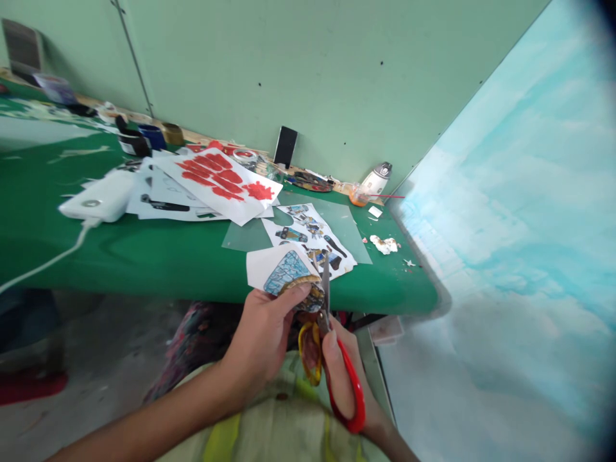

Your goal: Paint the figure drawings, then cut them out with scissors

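Observation:
My left hand (262, 333) pinches a piece of paper (287, 269) with a blue and brown picture on it, thumb on top. Scissors (356, 404) with red and yellow handles are in my right hand (344, 366), thumb through the red loop. Their blades are parted and point away from me, at the right edge of the paper. Whether the blades touch the paper's edge is hard to make out. Just beyond, a white sheet (312, 224) of coloured pictures, with part cut away, lies on a clear plastic sheet (356, 224).
On the green table (168, 263) lie a sheet with red painted shapes (216, 176) and a white corded device (101, 196). A phone (285, 146) leans on the wall. Paint jars (151, 136), an orange cup (357, 194) and paper scraps (384, 244) stand or lie around.

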Demonstrator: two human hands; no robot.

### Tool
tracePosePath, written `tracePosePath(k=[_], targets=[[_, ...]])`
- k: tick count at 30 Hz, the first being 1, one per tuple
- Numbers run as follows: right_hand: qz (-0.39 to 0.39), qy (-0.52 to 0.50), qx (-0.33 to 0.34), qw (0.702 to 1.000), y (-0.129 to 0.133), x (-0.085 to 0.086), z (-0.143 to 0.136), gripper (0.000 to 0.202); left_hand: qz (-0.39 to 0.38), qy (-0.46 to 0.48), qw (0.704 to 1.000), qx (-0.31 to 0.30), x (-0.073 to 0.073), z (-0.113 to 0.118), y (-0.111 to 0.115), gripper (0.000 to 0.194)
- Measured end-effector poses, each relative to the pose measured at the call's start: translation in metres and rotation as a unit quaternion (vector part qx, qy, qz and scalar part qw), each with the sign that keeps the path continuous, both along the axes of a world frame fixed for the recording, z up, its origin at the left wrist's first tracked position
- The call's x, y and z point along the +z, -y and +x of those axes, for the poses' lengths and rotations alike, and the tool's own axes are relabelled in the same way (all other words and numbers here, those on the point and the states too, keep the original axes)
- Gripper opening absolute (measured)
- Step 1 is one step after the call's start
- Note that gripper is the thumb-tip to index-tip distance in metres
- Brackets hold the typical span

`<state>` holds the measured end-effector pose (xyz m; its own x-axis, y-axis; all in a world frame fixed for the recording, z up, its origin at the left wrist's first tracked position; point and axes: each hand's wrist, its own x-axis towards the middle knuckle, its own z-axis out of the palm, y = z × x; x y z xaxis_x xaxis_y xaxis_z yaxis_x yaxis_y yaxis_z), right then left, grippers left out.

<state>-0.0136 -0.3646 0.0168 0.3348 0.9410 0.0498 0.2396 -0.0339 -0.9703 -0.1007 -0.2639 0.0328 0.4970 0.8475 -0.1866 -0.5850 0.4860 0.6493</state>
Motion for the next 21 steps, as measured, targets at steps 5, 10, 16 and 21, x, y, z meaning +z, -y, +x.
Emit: tracePosePath(k=[5,10,16,21], targets=[[-0.002,-0.002,0.001,1.000,0.0002,-0.0004,0.0004,0.060,0.016,0.005,1.000,0.003,0.0001,0.0002,-0.0012,0.020],[0.001,-0.007,0.001,1.000,0.0005,-0.0007,0.0006,0.059,0.018,0.005,1.000,0.000,0.0009,-0.0007,-0.0005,0.019],[0.001,-0.015,0.001,1.000,0.0014,-0.0023,0.0009,0.058,0.017,0.005,1.000,-0.002,0.0008,-0.0003,-0.0011,0.020],[-0.003,-0.016,0.003,1.000,0.0007,-0.0027,0.0015,0.058,0.014,0.001,1.000,-0.004,-0.0007,-0.0007,-0.0028,0.023]])
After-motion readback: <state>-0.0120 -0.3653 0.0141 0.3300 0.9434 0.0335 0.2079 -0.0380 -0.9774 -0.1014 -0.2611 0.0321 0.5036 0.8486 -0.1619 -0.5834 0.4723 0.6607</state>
